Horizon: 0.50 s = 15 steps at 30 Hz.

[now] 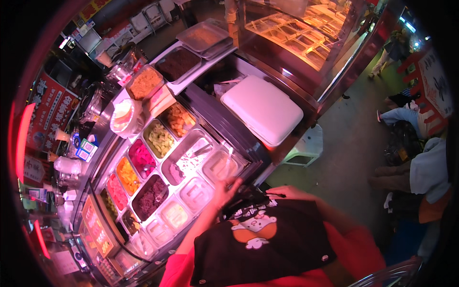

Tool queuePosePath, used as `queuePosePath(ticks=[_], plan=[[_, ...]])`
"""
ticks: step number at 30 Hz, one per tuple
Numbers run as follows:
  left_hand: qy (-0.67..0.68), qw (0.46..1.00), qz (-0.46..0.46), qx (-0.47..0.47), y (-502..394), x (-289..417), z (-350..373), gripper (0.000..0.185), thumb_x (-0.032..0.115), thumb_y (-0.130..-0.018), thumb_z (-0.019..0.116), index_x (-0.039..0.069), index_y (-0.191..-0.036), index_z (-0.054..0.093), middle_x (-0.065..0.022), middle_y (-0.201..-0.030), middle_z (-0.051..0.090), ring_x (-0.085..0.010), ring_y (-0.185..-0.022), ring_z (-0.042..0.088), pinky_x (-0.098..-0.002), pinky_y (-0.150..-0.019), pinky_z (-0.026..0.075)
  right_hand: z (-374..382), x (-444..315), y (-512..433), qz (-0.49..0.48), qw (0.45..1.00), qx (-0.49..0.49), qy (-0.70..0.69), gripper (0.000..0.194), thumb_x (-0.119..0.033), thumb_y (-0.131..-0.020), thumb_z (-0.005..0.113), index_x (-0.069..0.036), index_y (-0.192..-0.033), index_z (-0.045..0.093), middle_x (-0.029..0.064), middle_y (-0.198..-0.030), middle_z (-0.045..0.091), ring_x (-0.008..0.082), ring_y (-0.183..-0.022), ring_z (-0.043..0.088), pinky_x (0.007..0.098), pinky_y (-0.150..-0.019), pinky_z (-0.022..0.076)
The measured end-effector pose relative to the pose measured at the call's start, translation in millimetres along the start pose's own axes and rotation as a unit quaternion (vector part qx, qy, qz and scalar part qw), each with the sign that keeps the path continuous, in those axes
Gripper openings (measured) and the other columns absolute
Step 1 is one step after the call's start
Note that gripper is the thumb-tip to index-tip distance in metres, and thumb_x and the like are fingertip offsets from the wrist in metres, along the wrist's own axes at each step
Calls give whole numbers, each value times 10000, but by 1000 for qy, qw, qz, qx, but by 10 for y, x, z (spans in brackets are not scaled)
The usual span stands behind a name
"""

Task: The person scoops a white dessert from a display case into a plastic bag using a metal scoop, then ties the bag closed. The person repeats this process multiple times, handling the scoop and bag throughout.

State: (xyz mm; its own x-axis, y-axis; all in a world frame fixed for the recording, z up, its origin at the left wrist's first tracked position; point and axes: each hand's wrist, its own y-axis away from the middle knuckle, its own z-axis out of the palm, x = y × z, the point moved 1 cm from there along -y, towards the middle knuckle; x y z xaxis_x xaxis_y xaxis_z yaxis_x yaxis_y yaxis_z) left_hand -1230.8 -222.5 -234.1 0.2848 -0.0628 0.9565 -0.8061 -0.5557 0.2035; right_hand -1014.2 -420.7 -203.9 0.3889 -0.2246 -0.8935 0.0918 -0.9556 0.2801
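Observation:
My left hand (pixel 226 192) is at the near edge of the food counter, fingers spread, beside a metal pan of pale, clear food (pixel 221 165). Whether it touches the edge or holds something does not show. My right hand (pixel 292 192) rests near the top of my black apron (pixel 258 240), its fingers partly hidden. Left of my hands, metal pans hold dark purple grains (pixel 150 199), pink cubes (pixel 117 192), yellow cubes (pixel 128 175), magenta pieces (pixel 142 158), green cubes (pixel 159 139) and orange cubes (pixel 179 120). A metal scoop (pixel 201 150) lies in a pan with white bits.
A closed white plastic box (pixel 263 109) sits beyond the counter. Lidded trays (pixel 202 36) are stacked at the top. A plastic stool (pixel 306 147) stands on the floor. Several people sit at the right. A lit glass case (pixel 294 34) is behind.

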Motion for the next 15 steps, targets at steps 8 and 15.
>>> queuePosePath(ticks=[8, 15], plan=[[49, 989, -140, -22, 548, 52, 434, 372, 295, -1002, 557, 3, -1220, 630, -108, -1057, 691, -110, -966, 589, -285, -882, 476, -657, 136, -573, -162, 975, 32, 148, 319, -317, -893, 686, -41, -1052, 691, 147, -998, 692, 298, -923, 656, 397, -818, 505], [270, 934, -211, 103, 783, -158, 1046, 375, 300, -1041, 482, 64, -1312, 587, -27, -1205, 618, -102, -1109, 520, -263, -981, 407, -1534, -218, -1296, -359, 825, 210, 383, 358, -215, -823, 714, -23, -1120, 660, 172, -1318, 568, 327, -1195, 537, 438, -1026, 396]])
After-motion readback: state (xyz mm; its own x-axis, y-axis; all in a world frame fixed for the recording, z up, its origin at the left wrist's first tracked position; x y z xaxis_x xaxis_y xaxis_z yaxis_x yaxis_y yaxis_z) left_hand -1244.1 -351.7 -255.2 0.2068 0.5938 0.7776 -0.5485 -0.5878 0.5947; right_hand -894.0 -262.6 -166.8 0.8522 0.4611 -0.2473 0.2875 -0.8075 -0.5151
